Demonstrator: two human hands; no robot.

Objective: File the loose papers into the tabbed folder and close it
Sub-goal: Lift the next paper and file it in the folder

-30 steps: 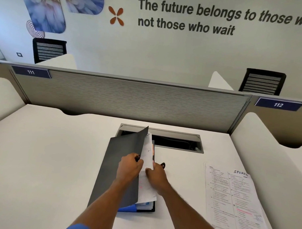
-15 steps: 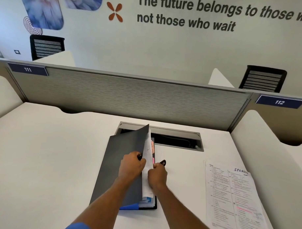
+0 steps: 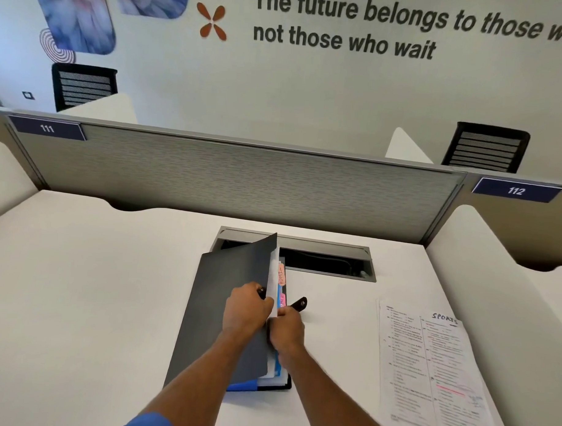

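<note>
On the white desk straight ahead of me, the tabbed folder lies with its long axis running away from me toward the cable hatch, spine side to my left and the opening edge to my right. My left hand is clamped on the dark front cover at that opening edge and holds it tilted up, part open. My right hand sits just beside it, fingers closed on the edge of a white sheet that stands inside the folder behind the cover, next to the coloured tabs; how firmly it pinches I cannot tell, because the left hand hides part of it. A dark strap closure sticks out to the right, just past my right knuckles.

More loose papers, headed SPORTS, lie flat well apart on the right side of the desk, their long axis also pointing away from me. That is the relation I judge matters next: they sit on my right hand's side, clearly nearer to it than to the left, so I would expect the right hand to let go and reach sideways for them while the left props the cover. The filing looks only part done, and the folder is not yet closed.
</note>
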